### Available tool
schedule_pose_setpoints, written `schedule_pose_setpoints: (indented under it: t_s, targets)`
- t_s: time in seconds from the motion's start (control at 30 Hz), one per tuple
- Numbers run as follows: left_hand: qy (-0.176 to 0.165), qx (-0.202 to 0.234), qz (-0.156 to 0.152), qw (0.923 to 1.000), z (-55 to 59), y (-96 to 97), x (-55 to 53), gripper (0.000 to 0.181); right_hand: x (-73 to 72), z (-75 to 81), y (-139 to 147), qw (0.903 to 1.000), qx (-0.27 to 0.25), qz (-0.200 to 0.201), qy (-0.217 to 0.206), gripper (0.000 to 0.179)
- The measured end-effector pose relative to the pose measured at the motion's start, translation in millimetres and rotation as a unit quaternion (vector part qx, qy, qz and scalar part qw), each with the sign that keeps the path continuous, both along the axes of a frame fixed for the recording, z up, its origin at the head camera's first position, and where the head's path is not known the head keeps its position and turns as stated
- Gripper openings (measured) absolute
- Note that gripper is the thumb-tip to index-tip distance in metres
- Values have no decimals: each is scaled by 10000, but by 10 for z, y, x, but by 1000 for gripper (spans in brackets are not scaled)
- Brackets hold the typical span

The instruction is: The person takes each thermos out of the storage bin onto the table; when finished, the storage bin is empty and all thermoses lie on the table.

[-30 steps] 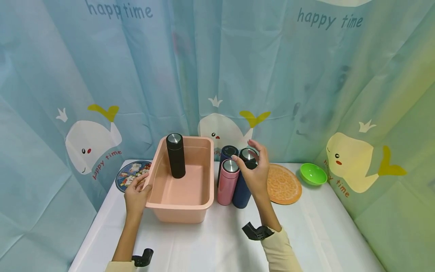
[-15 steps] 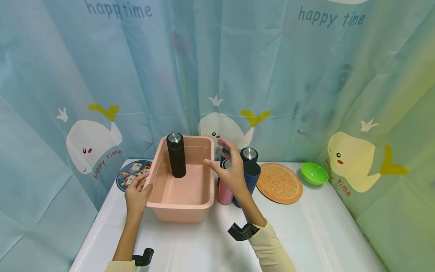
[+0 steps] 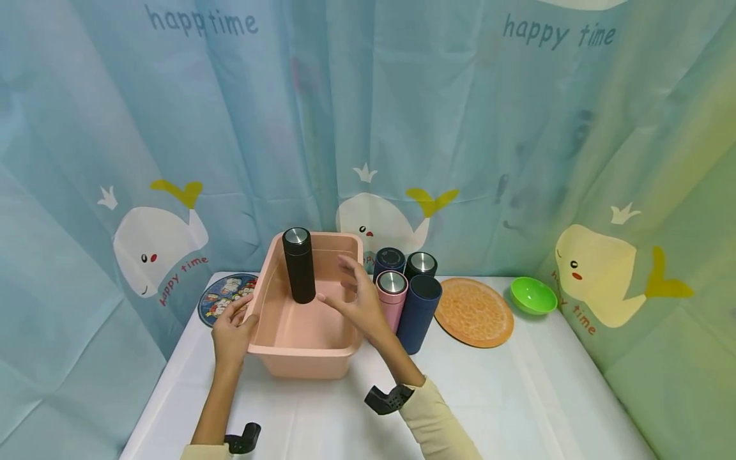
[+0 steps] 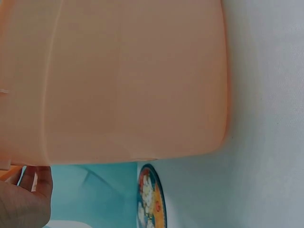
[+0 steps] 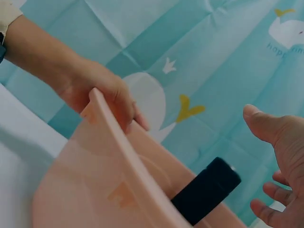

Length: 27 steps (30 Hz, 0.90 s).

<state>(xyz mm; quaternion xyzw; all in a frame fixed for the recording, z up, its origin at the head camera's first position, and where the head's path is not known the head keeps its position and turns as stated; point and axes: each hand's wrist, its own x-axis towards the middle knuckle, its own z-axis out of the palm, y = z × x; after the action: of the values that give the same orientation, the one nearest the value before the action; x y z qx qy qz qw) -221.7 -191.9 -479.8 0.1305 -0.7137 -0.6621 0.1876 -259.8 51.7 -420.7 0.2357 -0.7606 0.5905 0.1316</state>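
My left hand [image 3: 232, 332] grips the left rim of a pink plastic tub [image 3: 301, 364], with the thumb on the rim's near side. One black thermos bottle [image 3: 299, 271] with a silver-topped lid stands upright inside, toward the far left. Over the tub's right side hovers my right hand [image 3: 362, 306], thumb and fingers spread and nothing between them. In the right wrist view its thumb and loosely bent fingers [image 5: 266, 213] show apart from the black thermos. Just right of the tub stand a pink thermos [image 3: 391, 306], a dark blue bottle [image 3: 418, 316] and two dark bottles behind them.
An orange round mat [image 3: 474, 313] lies right of the bottles, with a green bowl [image 3: 533, 296] beyond it. A patterned round mat [image 3: 221, 294] is partly hidden behind the tub's left side. A blue curtain [image 3: 460, 128] hangs behind the white table [image 3: 517, 396].
My right hand has moved left from above the bottles to over the tub, its fingers spread. The left hand keeps its hold on the rim.
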Motion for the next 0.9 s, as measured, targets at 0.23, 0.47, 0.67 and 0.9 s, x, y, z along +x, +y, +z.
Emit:
schedule_pose_setpoints:
  t_s: [0.23,0.47,0.67,0.9]
  targets:
    - [-7,37,59,10000,-5,-1,-9,41,-136,-134,-106,9998,0,31,-217,77]
    - [-69,89,17,9999,-10,3,-19,42,-290,-178,-230,9987,204,-42,-473,78]
    - [-71,123,37,9999,-4,6,-31,42,-454,-166,-319,9982,76,101,-590,81]
    - [-76,152,63,9998,-12,4,-33,42,-673,-128,-418,9971,473,17,-592,80]
